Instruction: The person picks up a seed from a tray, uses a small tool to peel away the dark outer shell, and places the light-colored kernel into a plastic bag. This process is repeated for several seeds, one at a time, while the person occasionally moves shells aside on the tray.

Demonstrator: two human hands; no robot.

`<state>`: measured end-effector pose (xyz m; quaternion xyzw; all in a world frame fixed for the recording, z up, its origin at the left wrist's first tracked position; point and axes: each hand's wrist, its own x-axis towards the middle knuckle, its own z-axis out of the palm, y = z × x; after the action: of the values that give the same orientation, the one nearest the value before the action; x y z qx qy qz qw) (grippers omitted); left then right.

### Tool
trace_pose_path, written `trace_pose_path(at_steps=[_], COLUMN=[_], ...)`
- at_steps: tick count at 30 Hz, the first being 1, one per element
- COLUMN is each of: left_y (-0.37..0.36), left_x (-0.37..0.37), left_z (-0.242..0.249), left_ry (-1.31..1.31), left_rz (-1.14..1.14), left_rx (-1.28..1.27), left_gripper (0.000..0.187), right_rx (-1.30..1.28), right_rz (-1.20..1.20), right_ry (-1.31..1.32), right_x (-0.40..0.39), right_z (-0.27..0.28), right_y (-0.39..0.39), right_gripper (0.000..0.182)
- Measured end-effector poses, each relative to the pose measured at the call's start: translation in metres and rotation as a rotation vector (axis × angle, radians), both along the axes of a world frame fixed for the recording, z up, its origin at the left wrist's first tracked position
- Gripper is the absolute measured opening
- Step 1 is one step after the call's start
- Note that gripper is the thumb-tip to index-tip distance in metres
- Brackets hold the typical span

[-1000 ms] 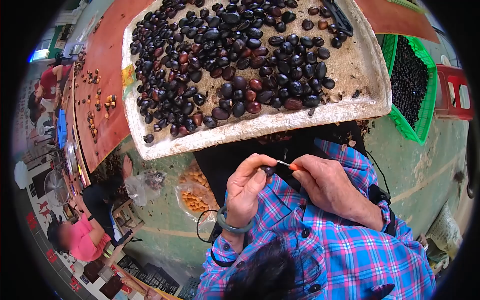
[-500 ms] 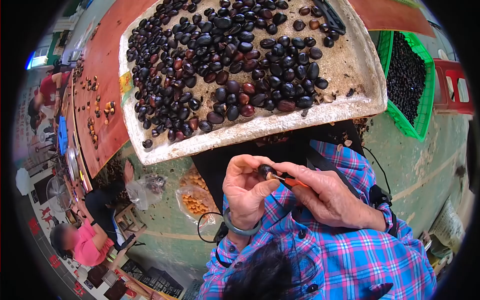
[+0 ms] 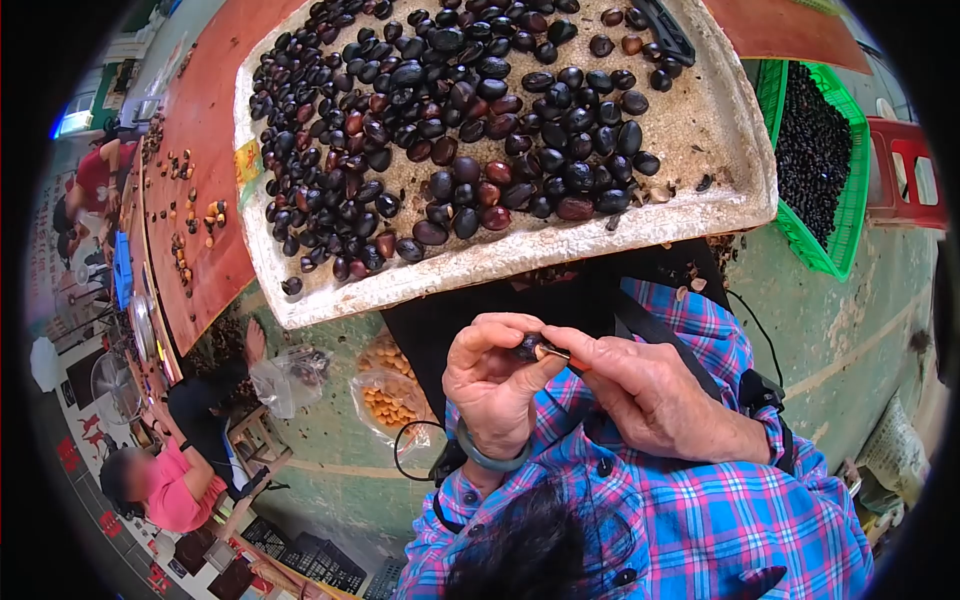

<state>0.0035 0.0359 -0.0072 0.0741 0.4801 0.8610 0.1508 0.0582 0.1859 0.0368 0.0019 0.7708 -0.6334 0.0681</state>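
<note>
Between the thumb and fingers of my left hand (image 3: 495,385) is a dark, glossy nut (image 3: 529,346), with a pale patch on its right end. My right hand (image 3: 655,395) is closed around a small knife (image 3: 556,351) whose short metal blade is at that pale patch. Most of the knife's handle is hidden by my fingers. Both hands are over my lap, just below the near edge of a white foam tray (image 3: 520,268). Many loose dark nuts (image 3: 465,170) lie in the tray, some reddish brown.
A green crate (image 3: 850,190) of dark nuts stands at right beside a red stool (image 3: 905,170). Bags with yellow pieces (image 3: 388,405) lie on the floor left of my lap. A red table (image 3: 205,210) and a person in pink (image 3: 180,485) are at left.
My right hand has turned slightly around the knife, and less of its orange handle shows. The nut has tilted a little in my left hand.
</note>
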Motion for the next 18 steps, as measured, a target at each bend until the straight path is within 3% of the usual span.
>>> trace_pose_path(at_steps=[12, 18], left_y=[0.0008, 0.0028], left_x=[-0.0008, 0.0003], left_z=[-0.001, -0.0004], left_ry=[-0.038, 0.02], left_rz=[0.001, 0.035], left_rx=[0.029, -0.014], left_gripper=[0.04, 0.038], right_rx=[-0.011, 0.117], right_rz=[0.005, 0.017], right_ry=[0.007, 0.044], right_x=[0.0008, 0.0004], right_z=[-0.0031, -0.0037], right_y=[0.0008, -0.0001], right_gripper=[0.056, 0.063])
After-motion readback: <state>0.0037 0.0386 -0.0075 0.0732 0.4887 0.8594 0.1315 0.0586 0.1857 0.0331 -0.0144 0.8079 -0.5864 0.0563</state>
